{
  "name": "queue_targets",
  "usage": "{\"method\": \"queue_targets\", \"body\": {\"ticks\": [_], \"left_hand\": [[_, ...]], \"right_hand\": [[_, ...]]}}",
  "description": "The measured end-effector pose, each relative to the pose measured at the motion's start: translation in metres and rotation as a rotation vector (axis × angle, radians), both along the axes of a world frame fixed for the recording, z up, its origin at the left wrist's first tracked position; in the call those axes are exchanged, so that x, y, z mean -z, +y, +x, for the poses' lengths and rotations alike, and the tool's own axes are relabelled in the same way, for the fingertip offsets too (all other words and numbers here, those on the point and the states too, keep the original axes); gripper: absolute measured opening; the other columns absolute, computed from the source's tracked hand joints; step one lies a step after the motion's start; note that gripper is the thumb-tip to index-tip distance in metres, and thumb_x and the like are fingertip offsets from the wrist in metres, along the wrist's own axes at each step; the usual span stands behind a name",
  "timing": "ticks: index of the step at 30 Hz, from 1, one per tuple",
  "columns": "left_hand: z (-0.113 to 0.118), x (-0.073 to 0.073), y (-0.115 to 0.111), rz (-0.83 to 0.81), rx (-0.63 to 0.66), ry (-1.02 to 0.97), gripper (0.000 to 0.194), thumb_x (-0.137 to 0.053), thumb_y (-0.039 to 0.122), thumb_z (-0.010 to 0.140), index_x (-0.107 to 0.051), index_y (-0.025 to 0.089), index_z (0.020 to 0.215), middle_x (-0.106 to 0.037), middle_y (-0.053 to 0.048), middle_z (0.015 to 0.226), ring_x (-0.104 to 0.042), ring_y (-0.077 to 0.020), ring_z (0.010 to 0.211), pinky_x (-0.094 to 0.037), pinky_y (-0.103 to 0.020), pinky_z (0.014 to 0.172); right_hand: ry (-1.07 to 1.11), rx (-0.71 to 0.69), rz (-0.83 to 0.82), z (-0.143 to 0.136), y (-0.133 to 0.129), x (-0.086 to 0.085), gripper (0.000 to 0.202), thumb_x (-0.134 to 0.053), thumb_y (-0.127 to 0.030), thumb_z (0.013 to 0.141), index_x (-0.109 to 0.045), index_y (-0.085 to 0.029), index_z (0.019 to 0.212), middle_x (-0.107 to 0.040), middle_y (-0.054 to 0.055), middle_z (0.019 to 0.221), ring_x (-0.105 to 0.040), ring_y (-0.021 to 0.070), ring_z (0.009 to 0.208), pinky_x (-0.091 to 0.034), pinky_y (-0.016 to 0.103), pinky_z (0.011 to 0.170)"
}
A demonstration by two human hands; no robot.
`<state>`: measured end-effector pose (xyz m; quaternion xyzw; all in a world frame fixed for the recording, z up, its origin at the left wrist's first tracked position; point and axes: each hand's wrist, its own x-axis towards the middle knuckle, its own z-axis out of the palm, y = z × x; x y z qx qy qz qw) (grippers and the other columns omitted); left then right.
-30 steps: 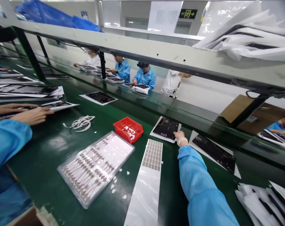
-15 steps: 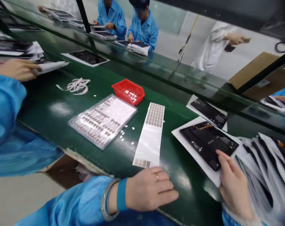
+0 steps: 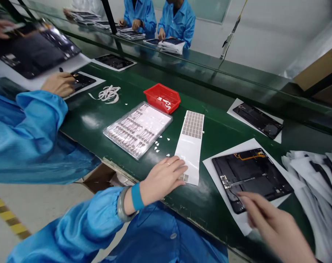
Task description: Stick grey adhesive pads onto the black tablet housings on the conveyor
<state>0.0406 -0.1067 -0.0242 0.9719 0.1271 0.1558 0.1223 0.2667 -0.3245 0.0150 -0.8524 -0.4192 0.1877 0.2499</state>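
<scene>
My left hand [image 3: 164, 177] rests on the lower end of a white sheet [image 3: 190, 149], whose upper part bears a grid of grey stickers. Its fingers lie fairly flat and slightly spread, covering part of a few stickers at the bottom. My right hand [image 3: 264, 215] is at the lower left corner of a black device panel [image 3: 251, 173] lying on white paper. Its thumb and index finger are pinched together by a thin dark wire; whether they hold it is too blurred to tell. A clear tray [image 3: 138, 128] of small cables and a red bin [image 3: 162, 98] with white bits stand left of the sheet.
A co-worker's hands and blue sleeves [image 3: 40, 117] handle panels at the left. A second panel [image 3: 259, 118] lies behind mine. Stacked papers and panels [image 3: 316, 179] fill the right. White strips [image 3: 108, 94] lie behind the tray.
My left hand has moved up onto the sheet's lower end. My right hand has shifted to the panel's lower left corner. The co-worker has raised a panel at the left. The view has shifted.
</scene>
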Motion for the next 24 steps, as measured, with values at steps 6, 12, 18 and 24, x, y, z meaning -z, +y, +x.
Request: {"method": "queue_targets", "body": {"ticks": [6,12,18,24], "left_hand": [[0.021,0.003,0.018,-0.168,0.040,0.066,0.018,-0.067,0.036,0.083,-0.064,0.020,0.092,-0.061,0.000,0.093,-0.051,-0.0173,0.095,-0.033,-0.028,0.077],[0.028,0.001,0.028,-0.087,0.113,0.074,0.012,-0.058,0.029,0.090,-0.064,0.019,0.085,-0.061,0.001,0.087,-0.049,-0.0157,0.091,-0.030,-0.028,0.076],[0.037,-0.001,0.033,0.026,0.170,0.095,0.019,-0.050,0.031,0.095,-0.059,0.016,0.086,-0.061,-0.001,0.087,-0.048,-0.0162,0.089,-0.029,-0.029,0.075],[0.041,0.003,0.036,0.055,0.196,0.062,0.027,-0.045,0.032,0.097,-0.059,0.017,0.079,-0.061,-0.001,0.081,-0.050,-0.0173,0.085,-0.030,-0.029,0.074]], "right_hand": [[-0.150,-0.498,0.026,-0.046,0.070,0.002,0.026,-0.038,-0.033,0.094,-0.063,-0.026,0.098,-0.070,0.004,0.094,-0.067,0.0175,0.078,-0.051,0.028,0.071],[-0.467,-0.608,0.014,-0.059,0.104,0.010,0.014,-0.049,-0.027,0.091,-0.060,-0.023,0.098,-0.065,0.004,0.092,-0.063,0.0174,0.079,-0.044,0.026,0.059],[-0.562,-0.620,-0.026,-0.054,0.118,0.012,0.014,-0.047,-0.021,0.092,-0.061,-0.021,0.091,-0.064,0.004,0.086,-0.061,0.0176,0.080,-0.041,0.026,0.060],[-0.429,-0.587,-0.073,-0.050,0.125,0.009,0.022,-0.044,-0.035,0.094,-0.061,-0.021,0.091,-0.067,0.003,0.089,-0.064,0.0160,0.077,-0.043,0.025,0.059]]}}
